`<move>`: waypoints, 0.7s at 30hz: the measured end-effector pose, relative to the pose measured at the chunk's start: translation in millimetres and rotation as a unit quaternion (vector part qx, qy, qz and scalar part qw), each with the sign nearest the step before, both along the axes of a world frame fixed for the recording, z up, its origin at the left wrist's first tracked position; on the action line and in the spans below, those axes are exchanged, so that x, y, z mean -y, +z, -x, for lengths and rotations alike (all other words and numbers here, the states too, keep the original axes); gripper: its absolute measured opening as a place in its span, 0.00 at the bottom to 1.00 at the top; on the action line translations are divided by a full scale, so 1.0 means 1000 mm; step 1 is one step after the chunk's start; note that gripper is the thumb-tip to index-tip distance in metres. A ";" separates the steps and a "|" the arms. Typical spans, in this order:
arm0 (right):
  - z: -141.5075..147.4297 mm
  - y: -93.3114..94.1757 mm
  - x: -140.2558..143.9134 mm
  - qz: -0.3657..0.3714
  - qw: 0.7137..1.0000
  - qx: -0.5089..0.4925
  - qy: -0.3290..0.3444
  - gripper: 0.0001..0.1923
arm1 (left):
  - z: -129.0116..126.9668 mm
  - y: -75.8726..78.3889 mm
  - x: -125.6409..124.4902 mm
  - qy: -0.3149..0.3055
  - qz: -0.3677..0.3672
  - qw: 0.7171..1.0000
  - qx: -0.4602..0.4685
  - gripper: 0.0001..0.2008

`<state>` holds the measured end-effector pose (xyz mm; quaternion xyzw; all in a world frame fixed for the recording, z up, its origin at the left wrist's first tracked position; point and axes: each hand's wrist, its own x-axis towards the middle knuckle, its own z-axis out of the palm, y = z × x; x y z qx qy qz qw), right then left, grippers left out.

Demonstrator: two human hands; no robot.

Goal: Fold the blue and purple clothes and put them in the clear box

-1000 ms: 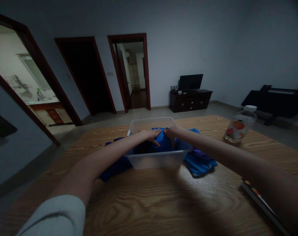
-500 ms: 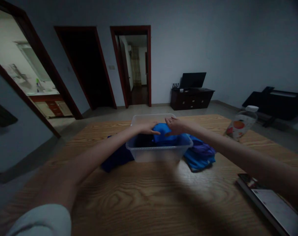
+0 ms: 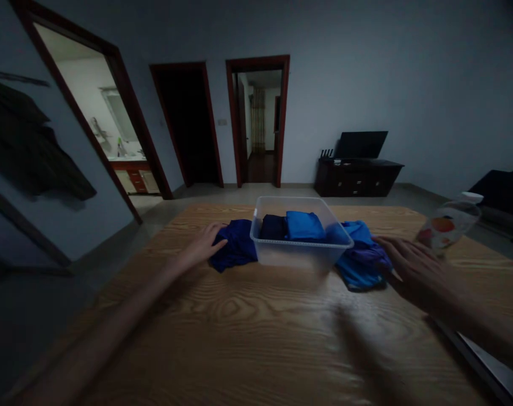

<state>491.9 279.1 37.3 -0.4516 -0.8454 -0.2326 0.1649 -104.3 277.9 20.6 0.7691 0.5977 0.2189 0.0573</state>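
A clear plastic bin (image 3: 298,256) stands on the wooden table. Inside it lie a folded bright blue cloth (image 3: 305,225) and, to its left, a folded dark cloth (image 3: 273,226). My left hand (image 3: 206,242) is at the left edge of a crumpled dark blue cloth (image 3: 234,245) beside the bin; its fingers are apart, and whether they touch the cloth is unclear. To the bin's right is a heap of blue and purple cloth (image 3: 360,259). Beside that heap, my right hand (image 3: 408,262) has its fingers stretched out, holding nothing.
A plastic bottle with a white cap (image 3: 448,225) stands at the table's right, behind my right hand. A flat, book-like object (image 3: 489,361) lies at the near right, partly under my forearm. Past the wooden table (image 3: 222,338), a television (image 3: 361,145) sits on a dark cabinet (image 3: 358,179).
Both hands have left the blue cloth in the bin and moved apart, left hand to the dark blue cloth, right hand to the blue and purple heap. The view has turned left.
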 end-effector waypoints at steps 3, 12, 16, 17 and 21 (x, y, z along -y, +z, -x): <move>0.015 -0.026 0.026 0.014 0.998 -0.041 0.043 0.25 | 0.012 -0.048 -0.007 0.029 0.021 0.999 0.003 0.30; 0.079 -0.083 0.084 0.113 0.973 -0.055 0.192 0.18 | 0.007 -0.089 -0.011 0.039 -0.002 0.999 0.031 0.11; 0.116 -0.085 0.094 0.197 0.947 -0.063 0.244 0.20 | 0.008 -0.086 0.015 0.021 0.000 0.999 0.050 0.07; 0.127 -0.084 0.094 0.211 0.941 -0.057 0.257 0.20 | 0.007 -0.086 0.027 0.019 0.001 0.998 0.055 0.06; 0.185 -0.080 0.089 0.240 0.930 -0.041 0.274 0.25 | -0.004 -0.083 0.094 0.007 0.015 0.997 0.078 0.06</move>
